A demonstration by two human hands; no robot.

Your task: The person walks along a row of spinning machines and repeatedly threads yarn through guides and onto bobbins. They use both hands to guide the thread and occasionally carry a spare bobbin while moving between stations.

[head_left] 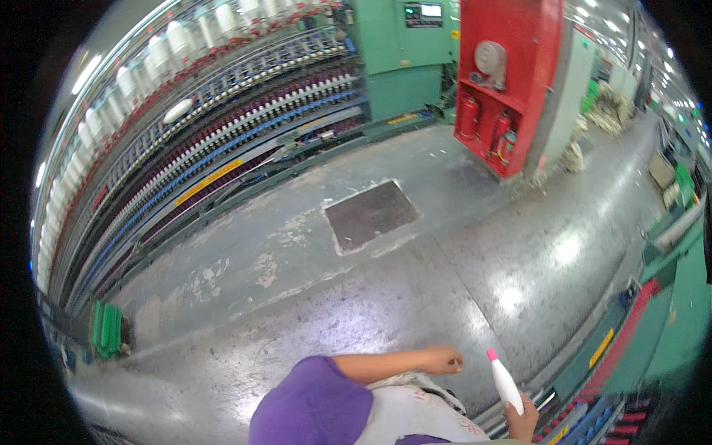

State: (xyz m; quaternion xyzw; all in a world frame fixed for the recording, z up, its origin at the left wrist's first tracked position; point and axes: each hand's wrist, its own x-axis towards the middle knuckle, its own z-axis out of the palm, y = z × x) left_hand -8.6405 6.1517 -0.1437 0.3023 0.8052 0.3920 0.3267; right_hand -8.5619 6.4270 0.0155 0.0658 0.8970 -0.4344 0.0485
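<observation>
My right hand [521, 420] grips a white yarn bobbin [506, 386] near its thick lower end. The bobbin is slim and tapered, tilted a little, and its pink tube tip points up and away from me. My left hand [443, 360] is in front of my body, fingers curled, with nothing seen in them. It is apart from the bobbin. Below my right hand runs a spinning frame [615, 363] with pink and blue parts in rows.
A long spinning frame [222, 133] with white yarn packages lines the left side. Ahead stands a red fire cabinet [530, 74] holding extinguishers and a hose reel. A dark square plate [372, 214] is set in the grey floor. A green crate [106, 328] stands far left.
</observation>
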